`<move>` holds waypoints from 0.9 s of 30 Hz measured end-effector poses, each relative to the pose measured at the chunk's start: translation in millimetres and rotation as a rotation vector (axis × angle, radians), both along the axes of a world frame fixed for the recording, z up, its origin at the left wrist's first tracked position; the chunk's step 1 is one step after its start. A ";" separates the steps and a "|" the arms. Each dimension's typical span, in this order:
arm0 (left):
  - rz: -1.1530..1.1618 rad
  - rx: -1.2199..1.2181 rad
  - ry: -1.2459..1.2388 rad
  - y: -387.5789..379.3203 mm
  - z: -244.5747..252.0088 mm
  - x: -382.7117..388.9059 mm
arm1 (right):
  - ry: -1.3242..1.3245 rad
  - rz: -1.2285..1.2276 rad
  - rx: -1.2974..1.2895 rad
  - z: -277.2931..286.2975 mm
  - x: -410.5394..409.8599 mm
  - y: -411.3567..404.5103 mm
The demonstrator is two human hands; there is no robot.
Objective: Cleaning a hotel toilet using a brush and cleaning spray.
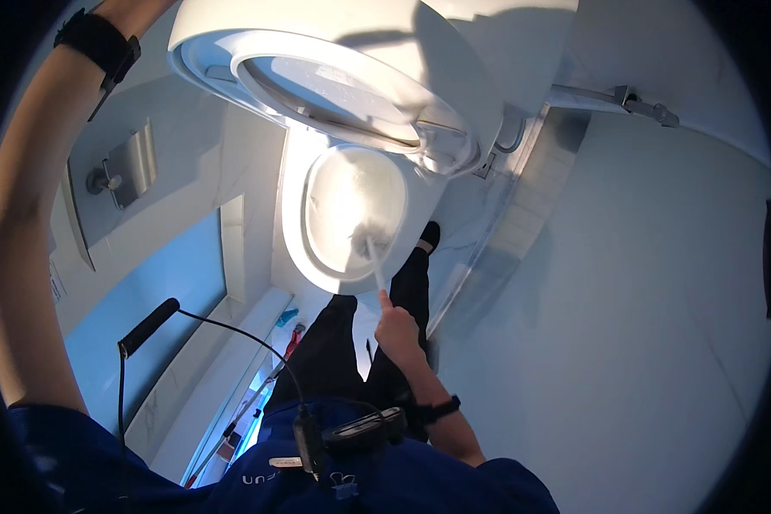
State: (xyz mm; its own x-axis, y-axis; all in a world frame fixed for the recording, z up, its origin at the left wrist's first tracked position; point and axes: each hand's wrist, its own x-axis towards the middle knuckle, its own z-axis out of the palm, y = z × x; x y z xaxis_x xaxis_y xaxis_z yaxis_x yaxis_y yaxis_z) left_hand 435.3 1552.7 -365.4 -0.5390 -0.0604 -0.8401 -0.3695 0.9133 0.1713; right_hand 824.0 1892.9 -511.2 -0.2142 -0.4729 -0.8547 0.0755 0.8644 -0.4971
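Note:
My right hand (398, 334) grips the white handle (376, 266) of a toilet brush, with the index finger stretched along it. The brush head (367, 241) is inside the bowl of a white toilet (295, 231), by the front right of its inner wall. Bright light glares off the bowl, so the bristles look blurred. Above the bowl the toilet seat (353, 48) stands raised along with the lid. My left arm (22, 238) reaches up along the left side, wearing a black wrist strap (96, 42). The left hand itself is beyond the top edge, out of view.
A metal toilet paper holder (132, 167) juts from the left wall. At right stands a large smooth panel (604, 289), with a metal wall fitting (646, 109) above it. A black cable (244, 333) hangs before my chest. A long pole (231, 427) leans at lower left.

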 end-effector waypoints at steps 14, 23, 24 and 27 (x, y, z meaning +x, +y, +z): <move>0.107 -0.077 0.039 9.2 3.6 8.2 | 0.119 -0.163 -0.192 -86.2 -6.0 -52.6; 0.047 -0.074 0.092 16.0 7.5 11.7 | 0.205 -0.122 -0.146 -111.2 0.4 -76.0; -0.005 -0.092 0.131 18.7 10.5 13.0 | 0.215 -0.071 -0.205 -109.3 6.6 -64.0; -0.008 0.024 0.285 -20.8 8.5 17.8 | 0.165 0.279 -0.246 -97.1 -4.1 -23.6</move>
